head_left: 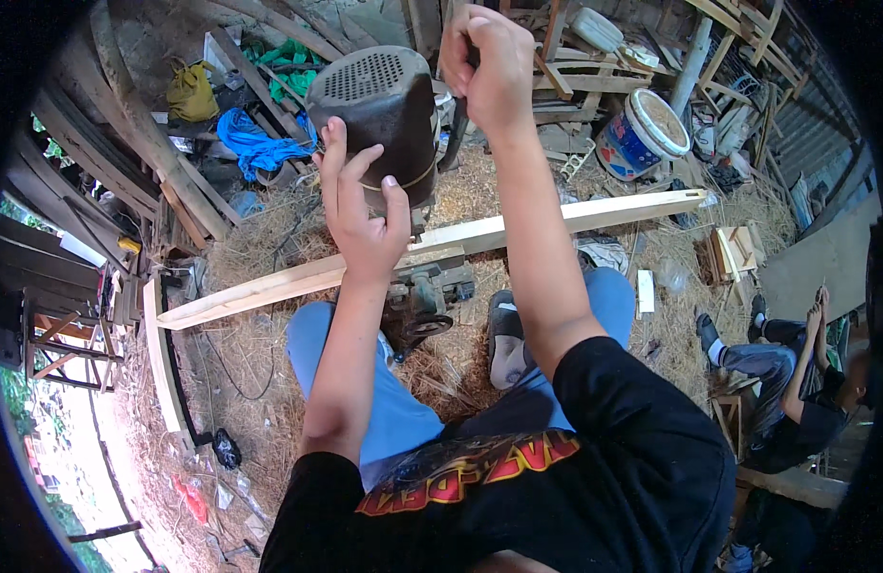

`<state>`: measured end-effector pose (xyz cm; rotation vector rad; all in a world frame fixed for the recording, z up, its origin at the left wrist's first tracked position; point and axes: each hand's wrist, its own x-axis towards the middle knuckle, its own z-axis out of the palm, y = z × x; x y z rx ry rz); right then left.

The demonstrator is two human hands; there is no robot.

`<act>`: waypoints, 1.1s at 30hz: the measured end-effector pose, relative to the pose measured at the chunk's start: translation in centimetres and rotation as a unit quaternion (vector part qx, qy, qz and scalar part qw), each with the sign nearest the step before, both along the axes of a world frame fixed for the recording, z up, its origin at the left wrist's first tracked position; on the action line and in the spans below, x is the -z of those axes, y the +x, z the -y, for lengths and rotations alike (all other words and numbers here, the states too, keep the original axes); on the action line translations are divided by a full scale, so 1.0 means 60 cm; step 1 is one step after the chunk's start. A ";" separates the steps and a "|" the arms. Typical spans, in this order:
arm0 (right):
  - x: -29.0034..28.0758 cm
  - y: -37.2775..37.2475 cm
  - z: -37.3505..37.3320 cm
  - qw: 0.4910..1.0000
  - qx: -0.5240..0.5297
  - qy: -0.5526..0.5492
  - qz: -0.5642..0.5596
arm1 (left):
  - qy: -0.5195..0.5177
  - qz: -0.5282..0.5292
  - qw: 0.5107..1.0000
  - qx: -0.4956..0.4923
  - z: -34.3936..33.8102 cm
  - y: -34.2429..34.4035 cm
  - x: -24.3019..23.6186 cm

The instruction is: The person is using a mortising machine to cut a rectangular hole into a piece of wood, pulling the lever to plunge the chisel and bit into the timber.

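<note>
My left hand (365, 201) has its fingers spread in front of a dark machine housing (393, 124) with a perforated top; whether they touch it is unclear. High to the right of that housing, my right hand (484, 76) has curled fingers, and what they hold, if anything, is hidden. A dark bar is partly visible below that hand. A long pale timber beam (465, 233) lies crosswise beneath my arms, over a metal machine base with a black handwheel (428, 325) between my knees.
Stacked wood (155, 162), a blue cloth (255, 143) and a paint bucket (644, 129) surround the work spot. A pale board (164, 353) lies at left near a cable. Seated at right is another person (790, 401), beside small wooden pieces (733, 253). Straw and shavings (241, 363) cover the ground.
</note>
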<state>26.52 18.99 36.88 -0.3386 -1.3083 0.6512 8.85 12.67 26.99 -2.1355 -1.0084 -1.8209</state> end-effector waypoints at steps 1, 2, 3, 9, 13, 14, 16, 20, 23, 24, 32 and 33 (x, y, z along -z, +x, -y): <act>-0.002 -0.001 0.004 1.000 0.002 -0.008 0.002 | 0.000 0.002 1.000 0.000 -0.001 0.000 0.001; -0.006 0.000 0.007 1.000 0.004 -0.015 0.004 | -0.001 0.003 1.000 0.000 -0.001 0.001 0.002; -0.007 0.000 0.010 1.000 0.007 -0.024 0.003 | 0.000 0.003 1.000 -0.002 -0.001 0.002 0.004; 0.016 0.004 0.018 0.999 -0.027 -0.026 -0.004 | 0.009 -0.013 1.000 -0.018 -0.005 0.001 0.009; 0.038 0.007 0.012 0.998 -0.058 0.010 -0.025 | 0.013 -0.023 0.999 -0.023 -0.009 0.000 0.013; 0.040 0.009 0.012 0.998 -0.059 0.014 -0.022 | 0.014 -0.023 0.999 -0.021 -0.010 0.001 0.014; 0.039 0.009 0.015 0.998 -0.059 0.020 -0.020 | 0.005 -0.025 0.999 -0.025 -0.008 -0.001 0.015; 0.048 0.013 0.015 0.996 -0.079 0.035 -0.011 | -0.002 -0.022 1.000 -0.022 -0.007 -0.001 0.016; 0.040 0.016 0.022 0.996 -0.083 0.028 0.006 | -0.006 -0.029 0.999 -0.026 -0.008 0.002 0.017; 0.035 0.015 0.029 0.996 -0.081 0.023 0.011 | -0.004 -0.027 0.999 -0.025 -0.008 0.001 0.017; 0.046 0.020 0.041 0.997 -0.068 0.038 0.022 | 0.005 -0.019 0.999 -0.025 -0.016 0.003 0.026; 0.049 0.020 0.045 0.997 -0.065 0.036 0.021 | 0.005 -0.024 0.999 -0.027 -0.016 0.002 0.027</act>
